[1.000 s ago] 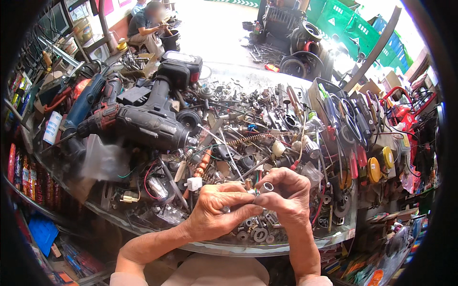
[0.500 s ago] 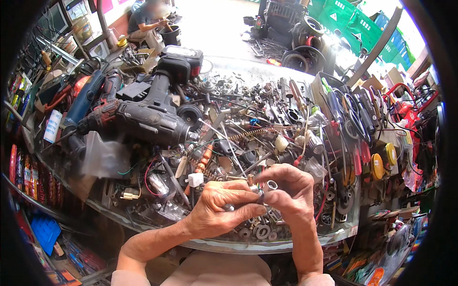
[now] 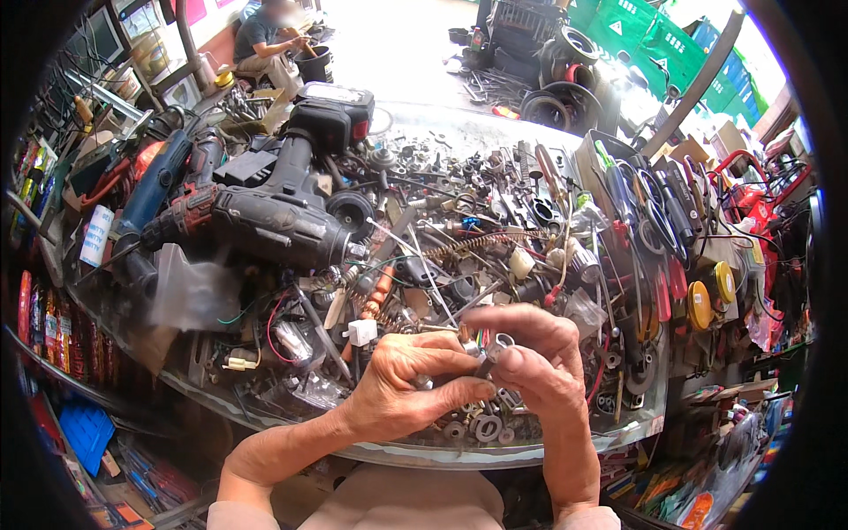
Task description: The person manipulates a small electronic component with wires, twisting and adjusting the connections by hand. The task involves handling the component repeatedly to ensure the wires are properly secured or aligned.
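Just above the table's near edge, my left hand (image 3: 413, 375) pinches a small dark metal cylinder (image 3: 491, 355) with a bright round end between thumb and forefinger. My right hand (image 3: 541, 355) closes in from the other side, its thumb against the cylinder. The right forefinger arches over the part and is smeared by motion. A short brass-coloured stub (image 3: 465, 335) shows beneath that finger; whether it belongs to the held part I cannot tell. Loose metal washers (image 3: 488, 428) lie below the hands, and a white plastic connector (image 3: 361, 332) is near my left knuckles.
Heaped small parts cover the glass-edged table (image 3: 415, 455). A large cordless drill (image 3: 274, 225) lies at left beside a blue power tool (image 3: 157, 181) and a clear plastic bag (image 3: 199, 287). Tools fill a bin (image 3: 590, 159) at right. Another person (image 3: 269, 49) sits at the far left.
The metal cylinder has tilted slightly, so more of its side shows. My right forefinger has shifted to the left over it. The left hand stays nearly still.
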A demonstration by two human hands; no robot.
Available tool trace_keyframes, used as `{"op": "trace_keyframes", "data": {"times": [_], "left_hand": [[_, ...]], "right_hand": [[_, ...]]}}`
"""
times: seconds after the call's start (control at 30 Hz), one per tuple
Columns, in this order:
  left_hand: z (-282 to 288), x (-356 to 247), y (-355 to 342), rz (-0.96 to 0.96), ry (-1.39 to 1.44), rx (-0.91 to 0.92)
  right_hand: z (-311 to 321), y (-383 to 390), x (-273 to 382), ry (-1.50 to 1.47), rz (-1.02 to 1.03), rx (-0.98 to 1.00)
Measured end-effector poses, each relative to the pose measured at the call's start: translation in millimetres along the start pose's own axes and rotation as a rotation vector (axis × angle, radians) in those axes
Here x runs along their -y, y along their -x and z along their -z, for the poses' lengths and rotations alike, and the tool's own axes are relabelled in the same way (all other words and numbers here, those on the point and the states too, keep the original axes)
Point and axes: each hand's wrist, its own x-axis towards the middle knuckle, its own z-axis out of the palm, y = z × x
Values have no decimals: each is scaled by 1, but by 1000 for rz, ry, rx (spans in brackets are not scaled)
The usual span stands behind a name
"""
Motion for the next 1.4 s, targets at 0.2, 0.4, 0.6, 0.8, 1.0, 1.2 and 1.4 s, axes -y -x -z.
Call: {"op": "trace_keyframes", "data": {"times": [0.2, 0.4, 0.6, 0.8, 1.0, 1.2, 1.4], "left_hand": [[-1, 0, 2, 86, 7, 36], [2, 0, 2, 65, 49, 4], [-1, 2, 1, -21, -81, -49], [0, 1, 2, 122, 140, 22], [11, -6, 0, 496, 645, 316], [16, -7, 0, 545, 638, 469], [11, -5, 0, 578, 789, 588]], "right_hand": [[14, 0, -20, 153, 153, -41], [1, -1, -2, 28, 6, 34], [-3, 3, -16, 183, 149, -139], [-1, 1, -16, 83, 149, -93], [4, 5, -6, -73, 58, -46], [7, 6, -5, -112, -6, 50], [6, 7, 2, -146, -67, 97]]}}
